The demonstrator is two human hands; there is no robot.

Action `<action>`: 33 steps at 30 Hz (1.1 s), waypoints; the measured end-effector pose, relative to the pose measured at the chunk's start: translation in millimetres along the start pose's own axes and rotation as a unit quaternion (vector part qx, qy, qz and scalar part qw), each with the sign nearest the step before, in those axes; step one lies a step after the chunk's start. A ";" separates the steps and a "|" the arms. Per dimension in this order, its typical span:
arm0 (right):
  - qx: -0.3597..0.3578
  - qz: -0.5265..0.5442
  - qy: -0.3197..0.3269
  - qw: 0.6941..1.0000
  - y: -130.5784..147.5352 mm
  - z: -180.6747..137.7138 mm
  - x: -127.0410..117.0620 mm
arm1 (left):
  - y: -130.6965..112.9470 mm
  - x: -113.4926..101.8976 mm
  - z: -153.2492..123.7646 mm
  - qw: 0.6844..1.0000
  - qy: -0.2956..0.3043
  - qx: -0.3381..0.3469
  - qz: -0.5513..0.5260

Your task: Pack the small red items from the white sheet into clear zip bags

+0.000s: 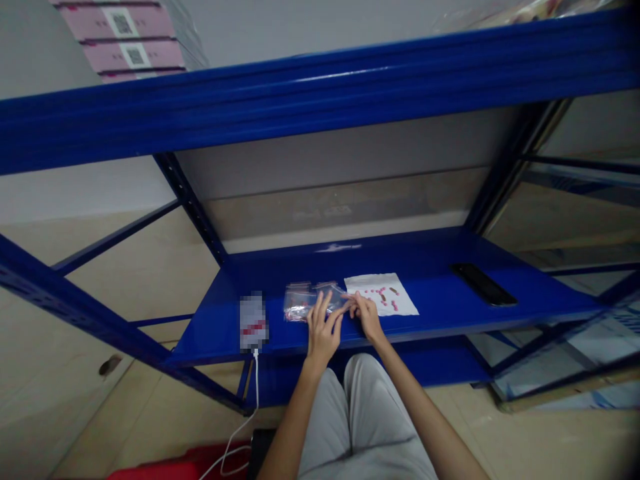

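On the blue shelf, my left hand (324, 329) rests with its fingers spread over a small clear plastic bag (337, 294). Its thumb and forefinger lie near the bag's right edge. My right hand (367, 316) has its fingertips pinched together at that same edge, partly hiding it. To the left of my left hand are more small clear bags (299, 301) with reddish top strips. A white paper sheet (406, 304) lies just right of my right hand. It bears several small pink pieces (395, 307) and a few brownish capsule-like pieces (393, 291).
A pixelated pale device (253, 321) with a white cable (257, 380) sits at the shelf's left. A black phone (483, 284) lies at the right. Overhead runs a blue beam (320, 100), with pink boxes (125, 23) above it. My knees are under the shelf's front edge.
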State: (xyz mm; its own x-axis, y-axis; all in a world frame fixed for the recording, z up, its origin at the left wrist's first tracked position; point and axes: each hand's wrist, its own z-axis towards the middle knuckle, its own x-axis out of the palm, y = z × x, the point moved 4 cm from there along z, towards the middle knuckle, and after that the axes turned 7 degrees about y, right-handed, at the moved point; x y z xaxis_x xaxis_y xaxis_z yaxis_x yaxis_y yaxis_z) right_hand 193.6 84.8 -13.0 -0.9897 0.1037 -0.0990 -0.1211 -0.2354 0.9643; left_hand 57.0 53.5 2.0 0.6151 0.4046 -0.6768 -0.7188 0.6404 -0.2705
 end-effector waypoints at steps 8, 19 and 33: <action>0.021 0.063 -0.035 0.997 -12.0 4.1 -6.2 | 0.5 7.5 7.4 0.999 -0.004 -0.037 -0.037; 0.045 0.077 0.010 0.996 -17.1 7.7 -1.0 | 1.0 4.2 8.3 0.992 -0.051 -0.115 0.007; 0.028 0.165 0.049 0.985 -19.1 6.9 -0.6 | 16.6 33.0 26.6 0.951 -0.023 -0.195 -0.238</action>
State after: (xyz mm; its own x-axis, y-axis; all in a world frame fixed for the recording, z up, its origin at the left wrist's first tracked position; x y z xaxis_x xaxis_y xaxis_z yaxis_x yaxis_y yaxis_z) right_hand 197.0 96.0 -29.6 -0.9776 -0.0629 0.2011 0.2095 -0.1871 0.9597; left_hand 74.1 94.8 -6.6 0.9082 0.1632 -0.3854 -0.4150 0.4716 -0.7781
